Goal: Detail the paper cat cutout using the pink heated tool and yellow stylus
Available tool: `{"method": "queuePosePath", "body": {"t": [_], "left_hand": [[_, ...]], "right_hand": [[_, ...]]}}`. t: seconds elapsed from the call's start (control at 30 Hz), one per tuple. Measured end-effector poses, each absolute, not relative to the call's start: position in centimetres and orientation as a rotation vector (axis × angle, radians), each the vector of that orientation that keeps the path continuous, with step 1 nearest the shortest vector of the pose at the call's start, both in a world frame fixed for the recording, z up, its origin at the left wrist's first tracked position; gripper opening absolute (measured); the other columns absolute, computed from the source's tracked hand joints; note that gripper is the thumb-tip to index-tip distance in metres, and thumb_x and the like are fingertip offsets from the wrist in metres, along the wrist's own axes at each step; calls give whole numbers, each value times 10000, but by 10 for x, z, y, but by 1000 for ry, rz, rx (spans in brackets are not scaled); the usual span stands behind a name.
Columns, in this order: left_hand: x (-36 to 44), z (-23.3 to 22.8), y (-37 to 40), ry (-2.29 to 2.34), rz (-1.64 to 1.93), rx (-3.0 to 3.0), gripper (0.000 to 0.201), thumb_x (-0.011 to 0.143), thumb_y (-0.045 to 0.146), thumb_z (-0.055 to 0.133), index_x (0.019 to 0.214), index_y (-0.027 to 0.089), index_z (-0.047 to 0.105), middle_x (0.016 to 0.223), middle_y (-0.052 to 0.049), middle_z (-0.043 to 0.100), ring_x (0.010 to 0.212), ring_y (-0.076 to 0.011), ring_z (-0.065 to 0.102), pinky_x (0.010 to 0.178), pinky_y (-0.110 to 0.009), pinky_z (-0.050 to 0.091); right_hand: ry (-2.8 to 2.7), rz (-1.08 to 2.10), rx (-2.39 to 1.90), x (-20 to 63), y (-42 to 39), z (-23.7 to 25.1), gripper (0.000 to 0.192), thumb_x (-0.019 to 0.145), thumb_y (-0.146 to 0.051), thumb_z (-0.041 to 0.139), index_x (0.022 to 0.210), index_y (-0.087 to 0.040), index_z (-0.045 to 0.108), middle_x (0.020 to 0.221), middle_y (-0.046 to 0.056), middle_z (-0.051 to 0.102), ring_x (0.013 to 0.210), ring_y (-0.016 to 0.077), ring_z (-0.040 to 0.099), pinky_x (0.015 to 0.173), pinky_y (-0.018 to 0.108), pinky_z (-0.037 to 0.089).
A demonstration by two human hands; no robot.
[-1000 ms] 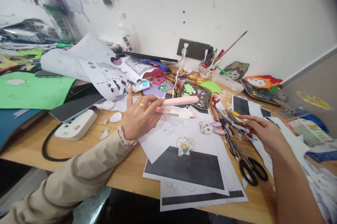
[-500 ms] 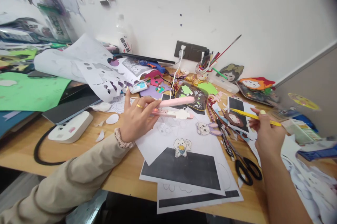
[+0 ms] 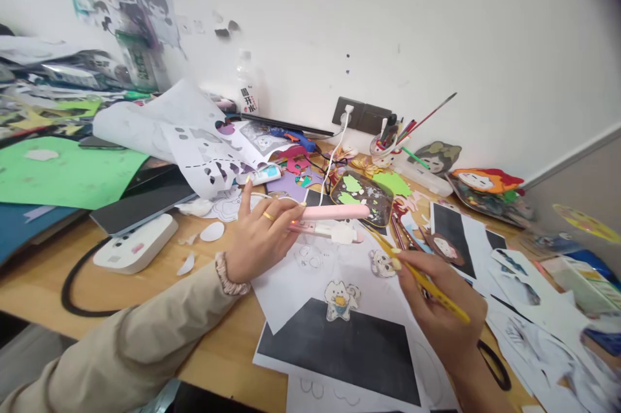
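My left hand (image 3: 262, 232) grips a small pink hair straightener (image 3: 337, 212) with a lit red light, its two arms apart. A white cut-out piece (image 3: 343, 232) lies between those arms. In my right hand (image 3: 444, 303) is a pair of yellow tweezers (image 3: 431, 287), pointing up and left, with the tips near the straightener's far end. Below lie a white cat cut-out (image 3: 339, 300) on a black-printed sheet (image 3: 339, 361) and a rabbit cut-out (image 3: 382, 264), partly hidden by my right hand. Black-handled scissors (image 3: 495, 364) are mostly hidden under my right forearm.
A dark tray of paper scraps (image 3: 383, 206) sits behind the straightener. White power strip (image 3: 136, 245) and crumpled cut paper (image 3: 160, 122) are at left. A pen cup (image 3: 383, 146) stands by the wall socket (image 3: 361, 116). Loose paper cuttings (image 3: 538, 342) cover the right side.
My right hand has moved left with the tweezers, from beside the printed card towards the straightener. My left hand keeps its grip. The camera view has shifted a little.
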State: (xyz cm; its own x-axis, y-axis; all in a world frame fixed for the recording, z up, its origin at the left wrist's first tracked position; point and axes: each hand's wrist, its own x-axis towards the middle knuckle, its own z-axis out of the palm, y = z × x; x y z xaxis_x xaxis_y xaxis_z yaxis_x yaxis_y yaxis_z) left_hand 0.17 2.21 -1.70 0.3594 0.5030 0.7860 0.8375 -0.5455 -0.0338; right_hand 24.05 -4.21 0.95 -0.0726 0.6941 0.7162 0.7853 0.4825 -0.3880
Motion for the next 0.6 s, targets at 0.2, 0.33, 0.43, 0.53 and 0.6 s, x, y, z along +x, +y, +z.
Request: {"method": "queuePosePath", "body": {"t": [0.2,0.33,0.43,0.53,0.6], "left_hand": [[2,-16,22,-1159,-1029,-2205,228,711,242,504,936,208,504,894,1,605,797,-155,536,966,-547,174],[1,-17,24,-1137,-1031,-2202,237,708,245,507,942,209,500,888,0,607,789,-155,537,965,-549,173],[1,-18,24,-1137,-1019,-2210,228,715,250,497,940,214,500,894,-2,604,798,-156,538,964,-550,169],[1,-19,24,-1135,-1004,-2221,224,720,258,493,940,216,500,897,-2,603,810,-158,536,963,-548,175],[1,-19,23,-1131,-999,-2222,226,720,263,497,940,213,500,893,0,605,821,-159,533,966,-542,179]], "right_hand": [[-1912,-62,-1210,246,-47,1,274,685,-121,543,928,-248,558,805,6,629,737,153,588,677,286,466],[-1661,369,-1301,245,-47,3,215,715,-154,522,912,-229,566,687,-4,625,578,135,586,570,285,485],[-1552,514,-1223,243,-45,4,130,712,-167,528,816,-215,588,690,3,601,586,133,566,554,290,475],[-1497,437,-1214,241,-44,2,71,702,-197,540,664,-201,600,645,-1,567,608,127,548,573,274,450],[-1459,441,-1262,239,-45,1,96,712,-213,530,772,-207,604,638,-6,560,580,115,540,569,269,448]]}}
